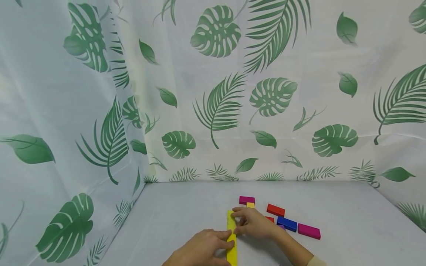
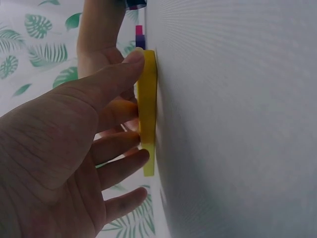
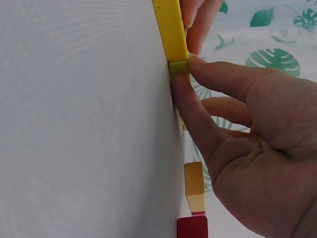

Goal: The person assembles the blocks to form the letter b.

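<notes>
The yellow block row (image 1: 232,252) lies right of my spread left hand (image 1: 204,246), touching it; my right hand (image 1: 255,223) touches its far part, whether pinching I cannot tell.

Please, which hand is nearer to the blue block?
Right. In the head view, the right hand is left of the blue block; the left hand is farther left, on the yellow strip.
</notes>
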Tool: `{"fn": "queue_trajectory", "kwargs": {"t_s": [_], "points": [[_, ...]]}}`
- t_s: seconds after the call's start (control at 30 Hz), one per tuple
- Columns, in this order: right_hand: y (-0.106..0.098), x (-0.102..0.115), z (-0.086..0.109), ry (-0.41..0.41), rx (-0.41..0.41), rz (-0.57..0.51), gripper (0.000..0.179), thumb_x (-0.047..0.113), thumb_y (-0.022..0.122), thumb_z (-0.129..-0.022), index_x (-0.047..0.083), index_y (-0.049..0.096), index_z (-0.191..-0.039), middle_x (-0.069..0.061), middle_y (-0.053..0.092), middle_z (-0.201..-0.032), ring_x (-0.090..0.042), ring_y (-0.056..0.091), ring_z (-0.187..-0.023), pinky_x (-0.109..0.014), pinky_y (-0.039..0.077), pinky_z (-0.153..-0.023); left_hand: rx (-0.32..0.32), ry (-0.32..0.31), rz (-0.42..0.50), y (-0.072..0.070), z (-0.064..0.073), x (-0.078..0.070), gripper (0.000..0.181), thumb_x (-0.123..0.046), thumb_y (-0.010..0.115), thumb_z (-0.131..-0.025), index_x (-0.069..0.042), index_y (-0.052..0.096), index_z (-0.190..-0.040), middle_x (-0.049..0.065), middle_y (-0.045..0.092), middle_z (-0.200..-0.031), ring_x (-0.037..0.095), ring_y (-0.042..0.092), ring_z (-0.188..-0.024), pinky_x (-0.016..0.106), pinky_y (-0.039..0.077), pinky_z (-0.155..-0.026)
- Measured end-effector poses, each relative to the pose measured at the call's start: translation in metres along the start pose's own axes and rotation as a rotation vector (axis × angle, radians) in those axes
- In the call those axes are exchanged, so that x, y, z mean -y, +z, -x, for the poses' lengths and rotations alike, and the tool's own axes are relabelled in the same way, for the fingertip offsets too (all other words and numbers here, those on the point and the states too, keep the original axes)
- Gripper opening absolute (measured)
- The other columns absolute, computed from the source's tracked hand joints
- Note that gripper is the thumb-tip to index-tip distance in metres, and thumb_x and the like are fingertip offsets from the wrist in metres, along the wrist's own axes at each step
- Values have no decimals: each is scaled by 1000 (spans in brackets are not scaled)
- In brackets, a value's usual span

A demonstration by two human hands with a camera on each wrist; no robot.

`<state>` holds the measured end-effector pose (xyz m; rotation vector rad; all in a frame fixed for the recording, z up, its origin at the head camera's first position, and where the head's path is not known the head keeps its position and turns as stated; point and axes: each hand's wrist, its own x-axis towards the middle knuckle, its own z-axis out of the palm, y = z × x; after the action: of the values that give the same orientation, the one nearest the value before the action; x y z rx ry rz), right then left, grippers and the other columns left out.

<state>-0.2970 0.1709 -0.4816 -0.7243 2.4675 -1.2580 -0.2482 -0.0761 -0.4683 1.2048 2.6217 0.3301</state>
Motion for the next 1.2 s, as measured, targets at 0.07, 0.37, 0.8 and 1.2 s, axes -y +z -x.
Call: {"fn": "queue_trajectory", "kwargs": {"t_s": [0.07, 0.37, 0.8, 1.2], "points": [[0, 0, 0, 4, 0, 1, 55, 22, 83, -90, 8, 66, -140, -18, 52, -156, -15, 70, -87, -26, 61, -80, 1, -2, 1, 0, 0, 0, 53, -54, 73, -93, -34, 64, -142, -11, 55, -153, 4, 59, -132, 44, 50, -109], [2, 1, 0, 9, 1, 4, 53, 23, 84, -89, 9, 68, -138, -17, 53, -155, -14, 70, -85, -25, 61, -79, 8, -10, 4, 0, 0, -3, 52, -54, 74, -92, -35, 66, -140, -11, 59, -149, 0, 66, -120, 50, 50, -108], [3, 3, 1, 18, 15, 9, 51, 23, 83, -90, 11, 68, -137, -15, 53, -155, -14, 70, -87, -25, 60, -80, 5, 2, 20, -3, 2, -1, 52, -54, 77, -89, -35, 68, -137, -12, 61, -146, 0, 64, -123, 53, 51, -107], [-2, 3, 1, 11, 18, 3, 55, 26, 82, -90, 12, 65, -141, -16, 51, -157, -14, 70, -93, -27, 61, -81, 18, -20, 24, -3, 2, 0, 54, -54, 78, -87, -38, 68, -137, -14, 61, -146, 1, 62, -126, 53, 49, -109]]}}
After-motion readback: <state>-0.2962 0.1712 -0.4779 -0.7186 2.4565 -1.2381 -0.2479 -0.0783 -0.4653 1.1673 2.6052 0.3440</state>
